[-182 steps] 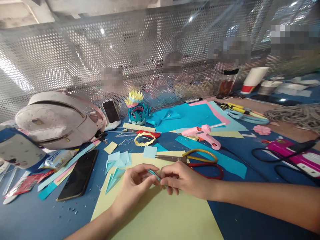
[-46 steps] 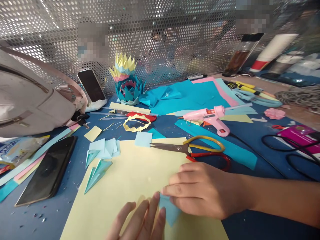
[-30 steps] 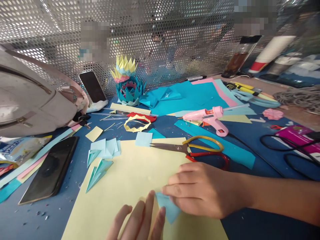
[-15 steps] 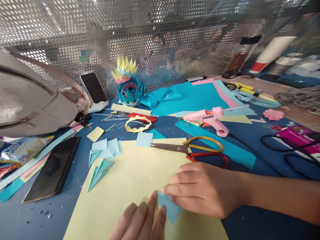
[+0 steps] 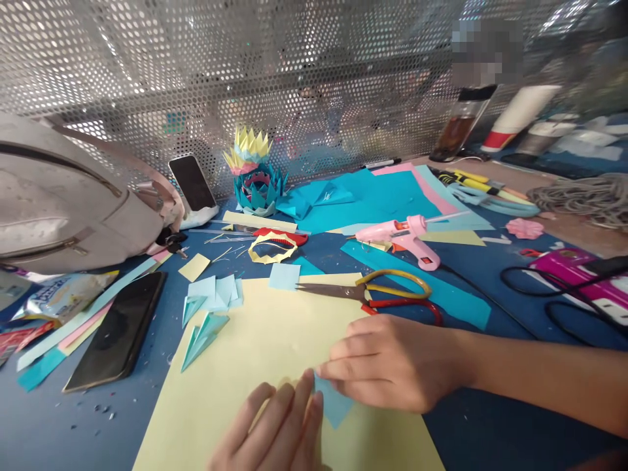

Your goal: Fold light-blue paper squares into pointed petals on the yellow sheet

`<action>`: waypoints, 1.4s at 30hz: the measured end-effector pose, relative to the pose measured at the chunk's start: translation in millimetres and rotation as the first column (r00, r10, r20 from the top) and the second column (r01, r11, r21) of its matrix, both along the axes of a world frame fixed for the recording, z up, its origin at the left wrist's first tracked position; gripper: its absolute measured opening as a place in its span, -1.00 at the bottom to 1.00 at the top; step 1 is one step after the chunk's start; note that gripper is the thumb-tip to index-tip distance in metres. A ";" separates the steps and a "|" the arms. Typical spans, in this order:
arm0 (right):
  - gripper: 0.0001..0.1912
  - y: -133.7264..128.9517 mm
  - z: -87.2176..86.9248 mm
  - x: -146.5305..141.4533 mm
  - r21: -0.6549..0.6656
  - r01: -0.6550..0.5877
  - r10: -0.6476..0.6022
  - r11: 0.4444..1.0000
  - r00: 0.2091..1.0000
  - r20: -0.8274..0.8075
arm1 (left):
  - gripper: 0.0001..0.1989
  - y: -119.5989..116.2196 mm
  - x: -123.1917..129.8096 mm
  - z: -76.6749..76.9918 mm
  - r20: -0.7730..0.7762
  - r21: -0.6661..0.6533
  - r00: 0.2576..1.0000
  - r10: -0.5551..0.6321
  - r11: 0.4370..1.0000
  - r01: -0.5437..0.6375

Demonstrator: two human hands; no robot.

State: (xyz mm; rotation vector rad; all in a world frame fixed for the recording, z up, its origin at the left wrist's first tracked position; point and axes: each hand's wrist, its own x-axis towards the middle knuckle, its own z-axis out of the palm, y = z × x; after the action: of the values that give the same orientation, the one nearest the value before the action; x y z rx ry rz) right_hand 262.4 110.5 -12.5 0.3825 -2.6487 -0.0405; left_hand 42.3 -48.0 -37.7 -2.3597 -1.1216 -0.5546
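A small light blue paper (image 5: 337,407) lies at a slant on a large pale yellow sheet (image 5: 255,347). My right hand (image 5: 387,366) pinches its upper part with curled fingers and covers much of it. From below, my left hand (image 5: 275,422) holds its left edge between thumb and fingertips. Scissors (image 5: 343,292) with one yellow and one red handle lie just beyond my right hand. Folded blue paper points (image 5: 203,337) rest at the sheet's left side, beside several blue paper squares (image 5: 216,292).
A pink glue gun (image 5: 402,235) with a black cord lies beyond the scissors. Layered paper rings (image 5: 258,186) stand near the perforated metal panel (image 5: 318,98). Left are a phone (image 5: 118,333) and a bag (image 5: 73,203); right, a magenta power strip (image 5: 579,278).
The camera view has shifted slightly, so the table things sit a little differently in the picture. Both hands stay on the blue paper, with only slight finger movement.
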 end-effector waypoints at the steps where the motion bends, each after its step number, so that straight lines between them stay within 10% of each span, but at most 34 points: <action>1: -0.78 0.2 -0.4 0.0 0.005 -0.001 0.001 1.000 1.000 -0.002 | -0.63 0.4 -0.4 0.0 0.014 -0.003 1.000 -0.001 1.000 0.002; 13: -0.72 5.9 -2.1 -2.6 -0.322 -0.041 0.063 0.946 0.996 0.057 | -0.63 9.9 7.4 8.1 0.108 0.025 0.994 -0.034 0.999 0.032; 42: -0.71 -18.9 18.6 29.5 -0.219 0.307 -0.261 0.926 0.941 0.216 | -0.74 6.6 8.8 8.2 0.090 0.068 0.994 -0.054 0.997 0.048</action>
State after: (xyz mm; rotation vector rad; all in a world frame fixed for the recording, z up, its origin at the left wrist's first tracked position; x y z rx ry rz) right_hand 292.0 91.6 6.1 -0.0913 -2.8240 0.2461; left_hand 51.2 -41.5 -29.4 -2.3327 -1.0677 -0.7142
